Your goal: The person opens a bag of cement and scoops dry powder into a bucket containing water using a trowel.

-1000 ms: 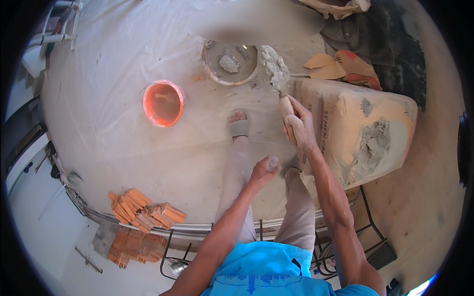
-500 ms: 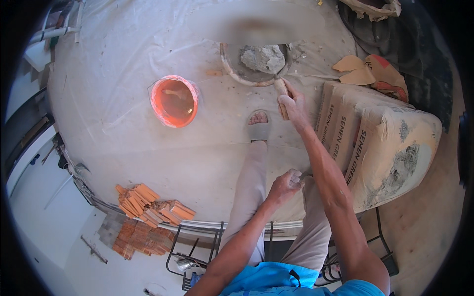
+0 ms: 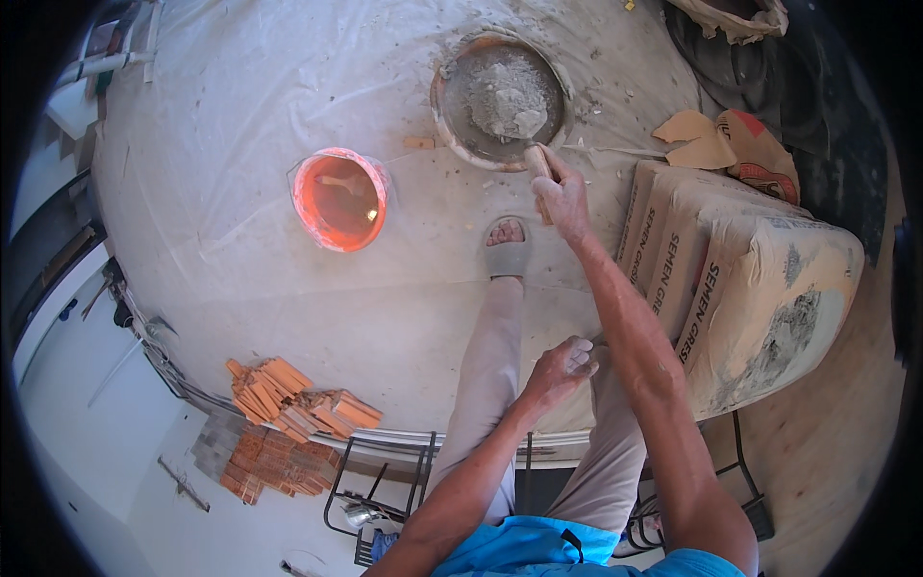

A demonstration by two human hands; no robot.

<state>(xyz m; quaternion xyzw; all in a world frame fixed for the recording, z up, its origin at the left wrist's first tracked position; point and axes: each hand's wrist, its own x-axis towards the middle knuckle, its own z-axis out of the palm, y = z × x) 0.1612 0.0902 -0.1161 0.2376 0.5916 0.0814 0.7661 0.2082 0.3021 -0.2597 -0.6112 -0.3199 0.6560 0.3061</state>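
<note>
My right hand grips the wooden handle of a trowel whose head reaches into a round basin at the top middle. Grey powder and lumps lie in dark, wet material there; the trowel's blade is hard to make out. Below, by my knees, my left hand has its fingers curled; what they hold, if anything, is hidden. An orange bucket stands left of the basin, with murky liquid and a light object inside.
Stacked paper sacks stand at right, torn brown paper behind them on dark sheeting. A light sheet covers the floor. Orange tiles are piled lower left, near black metal frames. My sandalled foot is below the basin.
The trowel has moved from beside the basin to its inside, and the grey load seen on it earlier now lies in the basin. The view has shifted slightly.
</note>
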